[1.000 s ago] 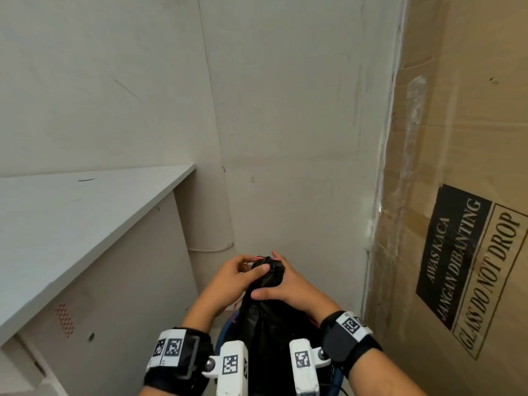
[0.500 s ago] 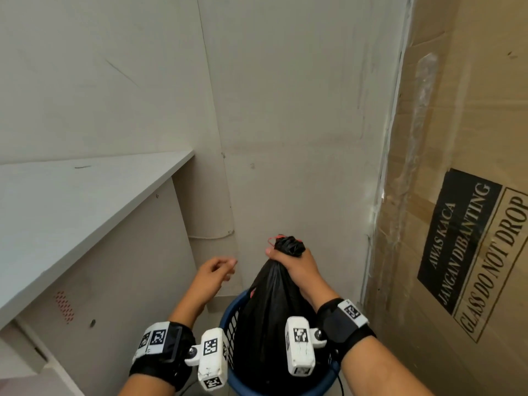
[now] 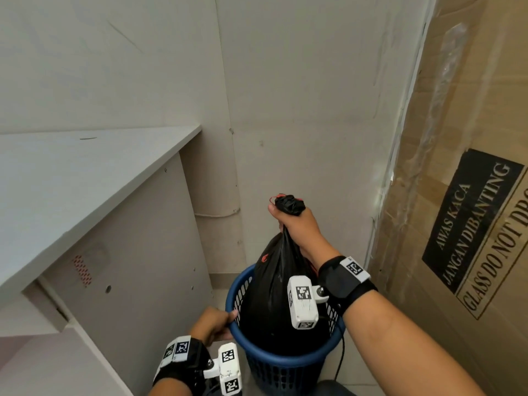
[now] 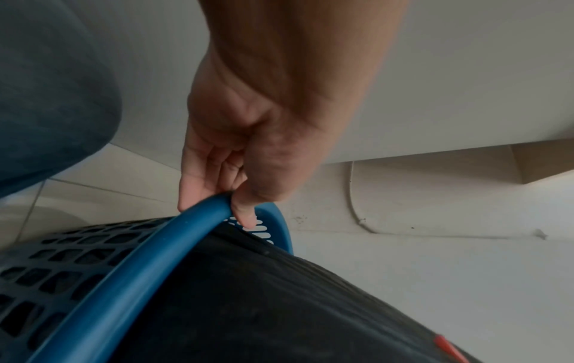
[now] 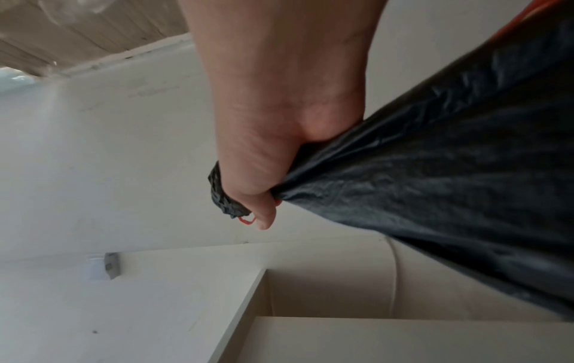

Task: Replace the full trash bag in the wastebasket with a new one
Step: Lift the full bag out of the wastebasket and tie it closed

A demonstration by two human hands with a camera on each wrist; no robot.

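A full black trash bag with a red tie stands in the blue mesh wastebasket, its upper part stretched well above the rim. My right hand grips the bag's gathered neck, with the knotted top sticking out above the fist; the right wrist view shows the same grip on the bag. My left hand grips the basket's left rim, thumb inside and fingers outside, as the left wrist view shows at the rim. The bag's bottom is hidden inside the basket.
A white desk with a side panel stands close on the left. A large cardboard box marked "GLASS DO NOT DROP" walls off the right. A plain wall corner lies straight ahead. A thin cable runs down by the basket's right side.
My left hand let go of the bag's top, dropped, and took hold of the basket rim. My right hand has raised the bag's neck higher, stretching the bag up out of the basket.
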